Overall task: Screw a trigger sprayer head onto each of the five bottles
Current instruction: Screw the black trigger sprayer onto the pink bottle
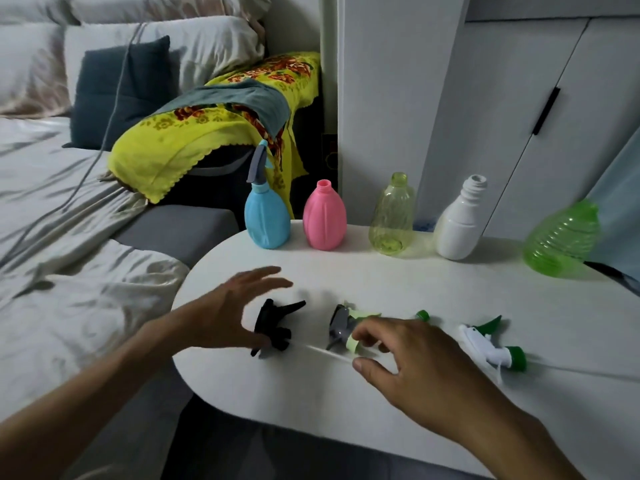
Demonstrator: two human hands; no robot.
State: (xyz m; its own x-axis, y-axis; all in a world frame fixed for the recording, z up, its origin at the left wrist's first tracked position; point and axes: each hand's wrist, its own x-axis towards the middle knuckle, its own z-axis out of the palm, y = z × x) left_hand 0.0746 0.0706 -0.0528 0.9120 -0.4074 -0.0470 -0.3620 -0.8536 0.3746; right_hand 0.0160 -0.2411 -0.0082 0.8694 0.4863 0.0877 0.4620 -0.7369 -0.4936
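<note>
Several bottles stand in a row at the back of the white table (398, 403). The blue bottle (267, 220) carries a sprayer head (258, 162). The pink bottle (325, 218), yellow-green bottle (392, 218), white bottle (459, 223) and green bottle (562, 239) have bare necks. A black sprayer head (277, 323), a grey and light green head (341, 325), a green nozzle tip (423, 315) and a white and green head (491, 344) lie near the front. My left hand (232, 310) hovers with spread fingers over the black head. My right hand (408, 355) touches the grey and light green head with curled fingers.
A bed with grey sheets and pillows (69, 202) lies to the left. A yellow flowered cloth (214, 126) drapes over a dark object behind the table. White cabinet doors (519, 98) stand behind the bottles. The table's front edge curves close to me.
</note>
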